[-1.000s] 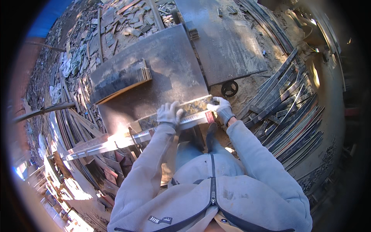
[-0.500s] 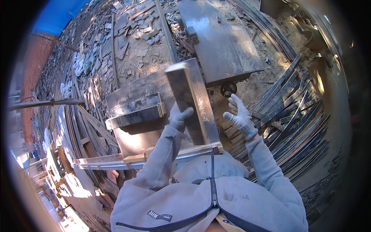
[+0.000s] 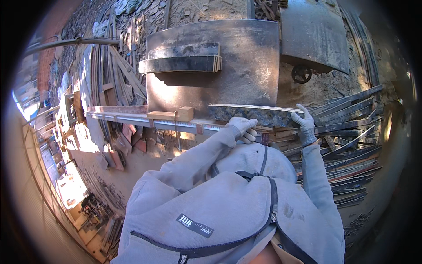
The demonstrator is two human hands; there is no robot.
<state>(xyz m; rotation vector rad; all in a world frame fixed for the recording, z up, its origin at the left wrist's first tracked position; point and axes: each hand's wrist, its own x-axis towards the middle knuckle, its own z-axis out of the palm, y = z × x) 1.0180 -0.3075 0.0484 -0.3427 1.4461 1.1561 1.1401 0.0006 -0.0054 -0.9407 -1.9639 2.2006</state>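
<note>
Running along metal table (image 3: 250,61)'s near edge & past its near R corner: long board (image 3: 268,115), dark, mottled, pale thin edge. R hand (image 3: 303,123) pinches its R end; L hand (image 3: 243,127)'s fingers curled, can't tell if gripping. Table dusty, strip stack (image 3: 184,64) nr L edge; scrap wood (image 3: 347,147) to R. Board's near edge partly hidden by L hand.
</note>
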